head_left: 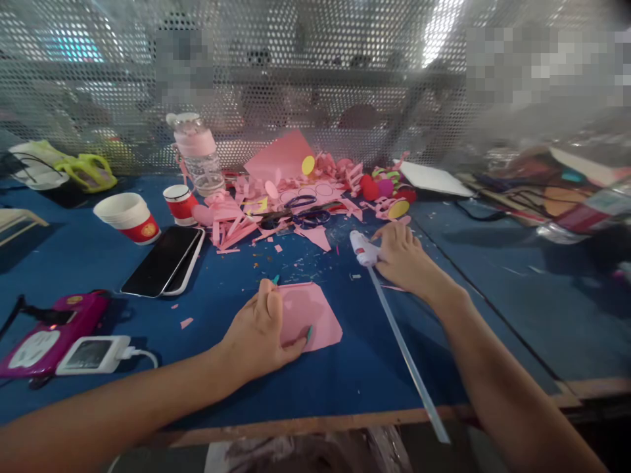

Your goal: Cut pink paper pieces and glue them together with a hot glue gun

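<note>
My left hand (259, 325) grips a pink piece of folded paper (315, 318) by its left side, thumb on top, low over the blue tabletop. To the right, my right hand (401, 256) is closed around the handle side of a small white glue gun (363, 248). Out of the gun's back a long clear glue stick (407, 355) runs down past the table's front edge. The fingers partly hide the gun's handle. Beyond both hands, dark-handled scissors (310, 217) lie among pink paper scraps (227, 220).
On the left stand paper cups (129, 217), two stacked phones (162, 263), a magenta device (59, 335) and a white power bank (93, 355). A clear bottle (197, 157) stands before the perforated metal screen (320, 85). Red pom-poms (369, 188) and a white pad (434, 179) lie at the back right.
</note>
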### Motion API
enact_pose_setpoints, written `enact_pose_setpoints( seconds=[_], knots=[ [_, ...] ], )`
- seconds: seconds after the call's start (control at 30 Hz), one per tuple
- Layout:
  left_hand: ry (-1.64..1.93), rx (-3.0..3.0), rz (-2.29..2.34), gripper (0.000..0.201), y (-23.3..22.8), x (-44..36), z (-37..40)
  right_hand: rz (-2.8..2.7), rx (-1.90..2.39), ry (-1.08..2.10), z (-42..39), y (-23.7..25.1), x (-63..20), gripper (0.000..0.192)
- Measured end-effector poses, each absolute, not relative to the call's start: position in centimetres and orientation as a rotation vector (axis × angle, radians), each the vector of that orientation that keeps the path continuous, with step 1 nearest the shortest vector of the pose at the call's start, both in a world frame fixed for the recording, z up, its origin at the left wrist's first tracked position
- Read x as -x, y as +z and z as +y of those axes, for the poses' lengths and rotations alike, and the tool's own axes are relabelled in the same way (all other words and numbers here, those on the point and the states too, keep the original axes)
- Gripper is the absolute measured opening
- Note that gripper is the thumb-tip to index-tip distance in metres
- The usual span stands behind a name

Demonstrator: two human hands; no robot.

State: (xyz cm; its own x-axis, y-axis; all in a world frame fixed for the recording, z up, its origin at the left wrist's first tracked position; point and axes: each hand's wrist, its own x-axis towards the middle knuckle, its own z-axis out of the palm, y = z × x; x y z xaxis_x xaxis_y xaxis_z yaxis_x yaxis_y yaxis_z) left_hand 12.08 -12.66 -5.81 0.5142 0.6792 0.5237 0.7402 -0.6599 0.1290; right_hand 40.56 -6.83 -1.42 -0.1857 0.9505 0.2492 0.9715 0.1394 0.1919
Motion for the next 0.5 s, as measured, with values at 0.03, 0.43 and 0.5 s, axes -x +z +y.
enact_pose_setpoints(
  seconds=[0.03,0.43,0.5],
  knots=[
    [-0.843,2.633,-1.237,0.042,-5.8,-12.1,-12.7,-2.265,1.923,-0.454,-6.9,-1.2,-40.4,0.042],
    [-0.852,2.688,-1.281,0.042,-5.8,-12.6,-12.9,-2.759,1.125,-0.054,-11.6,-2.5,-31.3,0.077],
    [-0.847,2.695,-1.294,0.041,-5.8,-12.6,-13.0,-2.789,1.109,-0.037,-11.6,-3.0,-31.1,0.071]
  ],
)
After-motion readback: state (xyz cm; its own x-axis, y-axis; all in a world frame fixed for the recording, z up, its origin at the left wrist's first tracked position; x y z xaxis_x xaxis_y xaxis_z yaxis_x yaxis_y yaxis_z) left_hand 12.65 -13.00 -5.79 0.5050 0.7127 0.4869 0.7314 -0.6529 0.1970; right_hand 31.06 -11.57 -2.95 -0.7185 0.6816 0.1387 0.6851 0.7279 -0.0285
